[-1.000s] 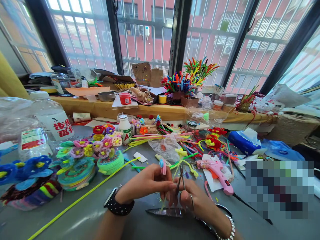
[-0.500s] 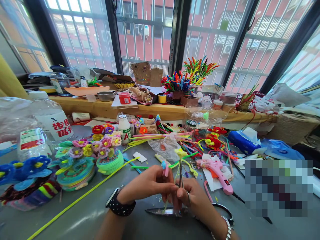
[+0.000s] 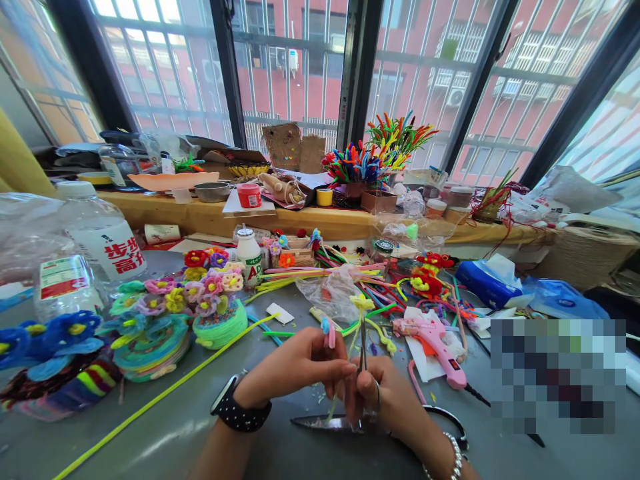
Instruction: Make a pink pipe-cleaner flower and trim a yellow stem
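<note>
Grey table [image 3: 150,440], scissors [image 3: 325,423], glue gun [image 3: 435,340]

1. A pink glue gun [image 3: 435,343] lies on white paper [image 3: 424,368]
2. A blue tissue pack [image 3: 483,283] sits near the wooden sill [image 3: 310,223]
3. Two clear water bottles [image 3: 103,233] stand far left
4. Bright pipe cleaners [image 3: 373,157] stand bunched on the sill
</note>
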`<state>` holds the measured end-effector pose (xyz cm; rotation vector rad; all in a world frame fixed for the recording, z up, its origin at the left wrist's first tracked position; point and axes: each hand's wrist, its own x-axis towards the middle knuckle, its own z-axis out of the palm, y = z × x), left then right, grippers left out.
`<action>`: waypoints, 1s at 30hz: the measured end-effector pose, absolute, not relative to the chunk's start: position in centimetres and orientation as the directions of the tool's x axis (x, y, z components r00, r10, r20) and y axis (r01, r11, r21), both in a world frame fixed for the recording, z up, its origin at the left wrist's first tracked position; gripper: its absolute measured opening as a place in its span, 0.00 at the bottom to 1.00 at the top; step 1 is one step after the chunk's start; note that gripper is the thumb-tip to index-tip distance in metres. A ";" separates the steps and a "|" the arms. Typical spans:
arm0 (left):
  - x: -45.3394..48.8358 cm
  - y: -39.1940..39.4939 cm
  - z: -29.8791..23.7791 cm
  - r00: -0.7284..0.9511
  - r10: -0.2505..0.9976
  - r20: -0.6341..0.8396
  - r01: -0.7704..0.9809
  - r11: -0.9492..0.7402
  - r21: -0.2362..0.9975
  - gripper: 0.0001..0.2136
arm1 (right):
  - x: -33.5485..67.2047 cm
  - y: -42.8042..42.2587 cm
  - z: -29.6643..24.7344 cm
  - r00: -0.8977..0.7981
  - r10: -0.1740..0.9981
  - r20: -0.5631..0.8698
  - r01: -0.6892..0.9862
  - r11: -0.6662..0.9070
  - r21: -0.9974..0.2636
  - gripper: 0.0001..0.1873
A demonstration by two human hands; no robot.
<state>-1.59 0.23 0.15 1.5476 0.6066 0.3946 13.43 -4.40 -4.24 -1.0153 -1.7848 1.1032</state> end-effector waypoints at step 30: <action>-1.6 0.1 0.2 0.780 0.617 -0.103 0.152 -0.027 0.988 0.12 | 13.2 -4.7 -3.6 -0.412 0.887 0.209 0.179 0.304 -0.936 0.39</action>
